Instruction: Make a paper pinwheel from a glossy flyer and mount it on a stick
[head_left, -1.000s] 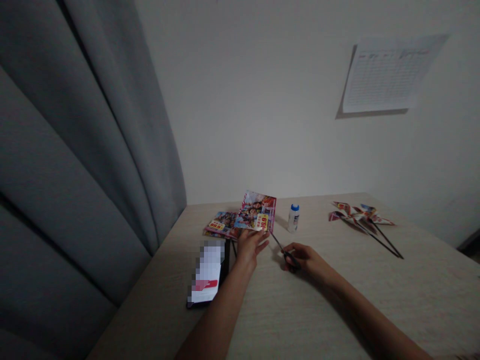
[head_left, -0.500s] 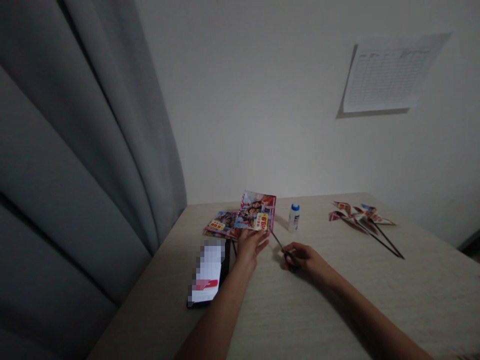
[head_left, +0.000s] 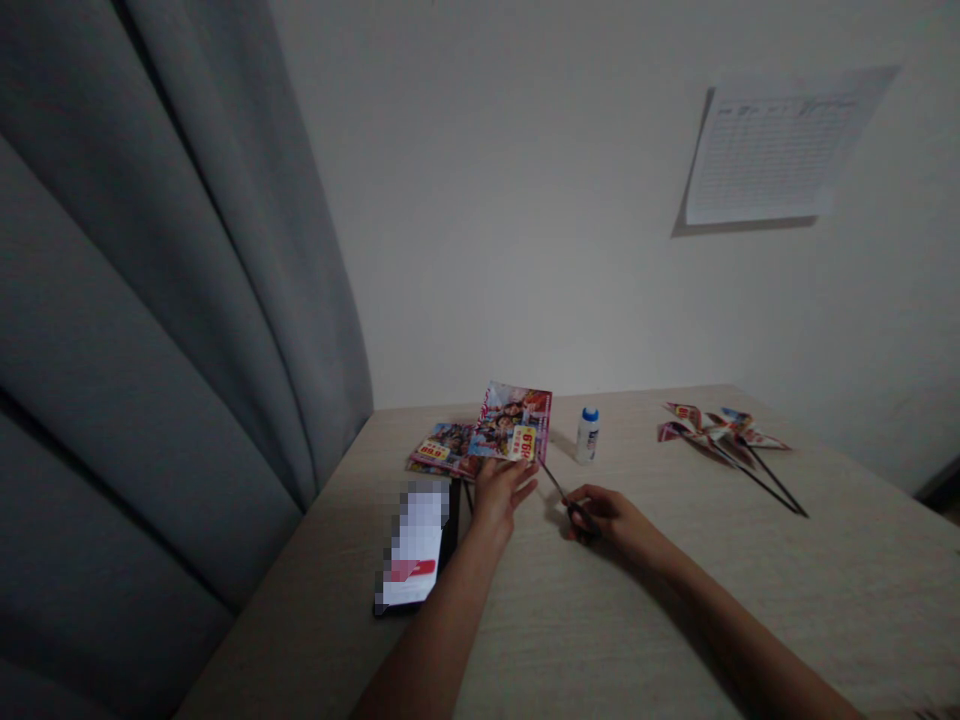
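Note:
My left hand (head_left: 501, 490) grips the lower edge of a colourful printed paper sheet (head_left: 510, 420), which is tilted up off the table with a yellow price label near its bottom. My right hand (head_left: 604, 515) is closed around the dark handles of a pair of scissors (head_left: 555, 482). The scissors' blades point up and left, and their tips meet the sheet's lower right corner. Whether the blades are apart I cannot tell. Behind and left of the sheet lies a small stack of similar printed papers (head_left: 442, 447), partly covered by it.
A phone (head_left: 416, 545) with a lit screen lies beside my left forearm. A small white bottle with a blue cap (head_left: 588, 438) stands right of the sheet. Two paper pinwheels (head_left: 720, 435) on dark sticks lie at the right. A grey curtain (head_left: 225, 250) borders the table's left side.

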